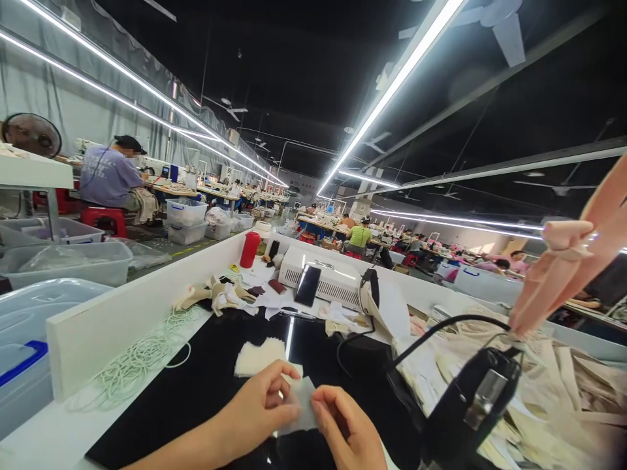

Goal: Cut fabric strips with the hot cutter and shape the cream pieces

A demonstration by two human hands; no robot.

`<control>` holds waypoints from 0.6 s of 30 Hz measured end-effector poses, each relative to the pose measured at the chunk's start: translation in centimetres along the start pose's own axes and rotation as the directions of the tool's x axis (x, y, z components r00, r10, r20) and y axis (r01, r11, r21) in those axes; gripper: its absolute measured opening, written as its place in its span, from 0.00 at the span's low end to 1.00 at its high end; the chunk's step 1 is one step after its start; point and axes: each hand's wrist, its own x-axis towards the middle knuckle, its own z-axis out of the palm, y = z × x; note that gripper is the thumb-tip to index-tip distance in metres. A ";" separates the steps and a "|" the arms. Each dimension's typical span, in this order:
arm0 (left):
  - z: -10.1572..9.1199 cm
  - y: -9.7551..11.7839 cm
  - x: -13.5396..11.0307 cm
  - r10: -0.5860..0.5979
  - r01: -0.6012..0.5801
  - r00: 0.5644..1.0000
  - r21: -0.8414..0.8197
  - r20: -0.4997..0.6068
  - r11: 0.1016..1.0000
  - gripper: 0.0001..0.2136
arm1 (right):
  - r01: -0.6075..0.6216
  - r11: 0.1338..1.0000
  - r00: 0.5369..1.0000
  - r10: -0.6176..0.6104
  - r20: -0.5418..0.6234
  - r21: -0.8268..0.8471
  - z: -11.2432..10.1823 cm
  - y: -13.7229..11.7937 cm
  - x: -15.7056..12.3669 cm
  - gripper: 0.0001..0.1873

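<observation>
Both my hands meet at the bottom middle over a black mat. My left hand and my right hand pinch a small white fabric piece between thumbs and fingers from either side. A fluffy cream fabric piece lies on the mat just beyond my left hand. A black handheld tool with a cable stands at my right, close to my right hand.
A white cord pile lies left on the white table. Further back stand a red bottle, a white machine with a phone leaning on it, and beige fabric strips at right. Clear bins and seated workers fill the hall.
</observation>
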 end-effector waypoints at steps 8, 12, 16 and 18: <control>-4.2 0.8 2.2 0.086 -0.021 0.979 0.328 -0.184 0.944 0.17 | 0.080 0.976 0.997 -0.076 0.025 -0.202 2.8 -1.3 5.2 0.13; -5.8 0.8 3.1 0.163 -0.007 0.966 0.610 -0.201 0.793 0.10 | 0.102 0.936 0.994 -0.104 0.010 -0.336 4.3 -1.1 6.6 0.10; -6.2 -0.1 4.0 0.178 0.029 0.970 0.809 -0.164 0.588 0.08 | 0.146 0.877 0.988 -0.149 0.030 -0.457 5.6 -0.6 7.3 0.09; -6.3 -0.6 4.3 0.185 0.023 0.974 0.870 -0.131 0.493 0.07 | 0.168 0.849 0.985 -0.167 0.047 -0.502 5.9 -0.8 7.4 0.09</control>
